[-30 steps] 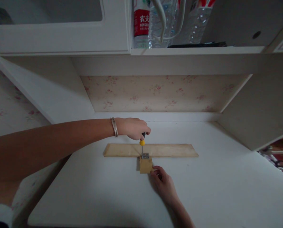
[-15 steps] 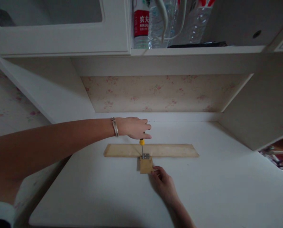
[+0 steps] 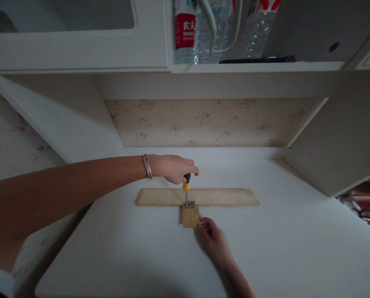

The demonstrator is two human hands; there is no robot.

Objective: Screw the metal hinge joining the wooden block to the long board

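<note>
Yellow-collared screwdriver (image 3: 186,187) upright beneath left-hand grip (image 3: 172,167).

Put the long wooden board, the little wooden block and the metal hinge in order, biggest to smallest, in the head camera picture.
1. long wooden board
2. little wooden block
3. metal hinge

All three lie close together, so nearness hardly skews it.

I'm seeing a black and yellow screwdriver (image 3: 186,182), tan wood plank (image 3: 222,196) and block (image 3: 190,216), white desk (image 3: 265,248), pink floral wallpaper (image 3: 210,122), red-labelled bottle (image 3: 185,31).
</note>
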